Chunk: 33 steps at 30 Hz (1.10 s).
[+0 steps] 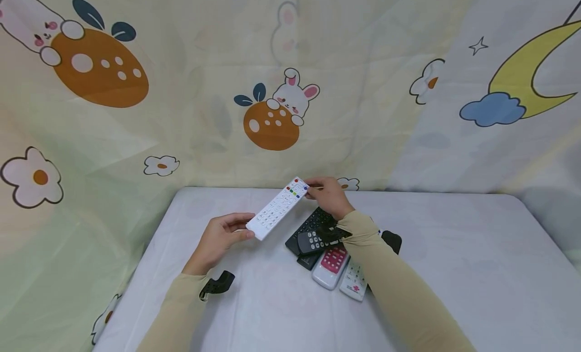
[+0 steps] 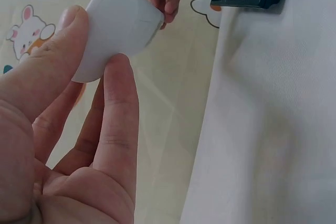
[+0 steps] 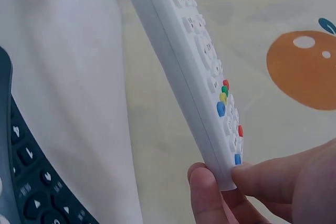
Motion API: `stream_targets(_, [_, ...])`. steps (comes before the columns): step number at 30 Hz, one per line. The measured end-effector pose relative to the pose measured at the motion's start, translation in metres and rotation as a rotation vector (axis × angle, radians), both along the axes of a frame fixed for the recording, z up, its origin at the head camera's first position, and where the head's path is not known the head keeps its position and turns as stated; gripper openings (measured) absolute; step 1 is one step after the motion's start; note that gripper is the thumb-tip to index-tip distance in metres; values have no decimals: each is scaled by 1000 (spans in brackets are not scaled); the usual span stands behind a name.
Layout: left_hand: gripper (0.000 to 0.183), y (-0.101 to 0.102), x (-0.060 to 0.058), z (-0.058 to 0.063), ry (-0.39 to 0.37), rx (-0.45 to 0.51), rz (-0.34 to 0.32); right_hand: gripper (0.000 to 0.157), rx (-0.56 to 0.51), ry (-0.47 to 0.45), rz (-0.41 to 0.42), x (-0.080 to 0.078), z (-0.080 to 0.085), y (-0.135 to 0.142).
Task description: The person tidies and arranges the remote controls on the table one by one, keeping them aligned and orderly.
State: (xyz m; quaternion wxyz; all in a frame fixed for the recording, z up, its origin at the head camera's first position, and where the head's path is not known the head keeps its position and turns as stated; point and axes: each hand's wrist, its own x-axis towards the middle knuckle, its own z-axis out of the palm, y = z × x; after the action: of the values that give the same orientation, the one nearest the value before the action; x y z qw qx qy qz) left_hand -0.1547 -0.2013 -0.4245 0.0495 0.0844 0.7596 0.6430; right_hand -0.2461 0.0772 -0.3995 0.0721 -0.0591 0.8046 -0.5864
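A white remote control [image 1: 278, 209] with small red, green, yellow and blue buttons is held up slantwise between both hands, its button face toward the head camera. My left hand [image 1: 221, 237] pinches its lower left end between thumb and fingers; the left wrist view shows the plain white end of the remote [image 2: 121, 24]. At the upper right end, my right hand [image 1: 331, 196] grips it by the tip. Seen from the right wrist, thumb and fingers [image 3: 273, 179] close on that end of the remote [image 3: 178, 66].
Under the right forearm lies a pile of remotes: a black one [image 1: 313, 223], a dark grey one [image 1: 310, 242] on top, a white one with a red panel [image 1: 328, 274] and a white one [image 1: 353, 286]. The white table [image 1: 467, 271] meets a patterned curtain [image 1: 386, 155] behind.
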Motion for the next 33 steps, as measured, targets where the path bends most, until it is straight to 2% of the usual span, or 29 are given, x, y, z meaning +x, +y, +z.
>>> stream_targets(6, [47, -7, 10, 4, -19, -42, 19, 28, 6, -12, 3, 1, -2, -12])
stream_targets(11, [45, -12, 18, 8, -19, -41, 30, 28, -2, -10, 11, 3, -3, -23])
stream_targets(21, [48, -29, 31, -2, 10, -83, 69, 27, -3, 6, 41, 4, -5, -45])
stream_targets(28, [49, -38, 43, -6, -10, -108, 121, 29, -27, 14, 91, 5, -12, -60])
stream_targets(33, [49, -44, 51, -7, -6, -120, 135, 30, -33, 22, 109, 4, -17, -72])
